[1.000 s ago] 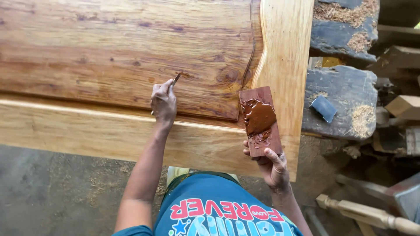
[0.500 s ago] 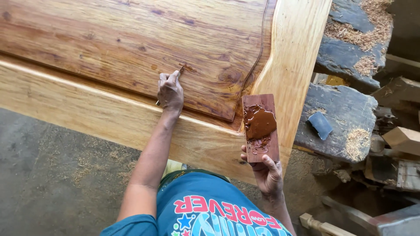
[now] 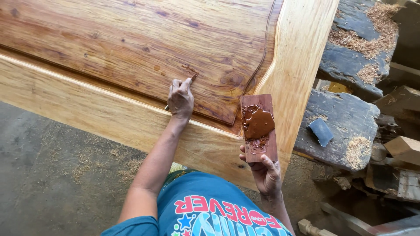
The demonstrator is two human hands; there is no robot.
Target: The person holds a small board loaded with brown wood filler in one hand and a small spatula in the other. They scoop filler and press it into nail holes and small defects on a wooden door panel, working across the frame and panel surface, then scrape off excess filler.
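Note:
A large wooden furniture panel (image 3: 131, 48) with a raised, reddish-brown centre and a pale yellow frame (image 3: 302, 65) lies in front of me. My left hand (image 3: 180, 98) grips a small putty knife (image 3: 192, 78) and presses its tip, smeared with brown filler, against the raised panel. My right hand (image 3: 266, 172) holds a small flat wooden board (image 3: 259, 129) by its near end. A blob of glossy brown wood filler (image 3: 257, 123) sits on that board, which hovers over the frame's corner.
Dark stone slabs (image 3: 345, 122) with piles of sawdust lie to the right, with a blue scrap (image 3: 321, 131) on one. Wood offcuts (image 3: 404, 148) and a turned leg (image 3: 310, 228) are at the lower right. Concrete floor (image 3: 57, 175) dusted with sawdust is at the left.
The view has shifted, so the panel sits more slanted in frame. My left hand keeps the knife tip on the same spot of the panel; the right hand still holds the filler board.

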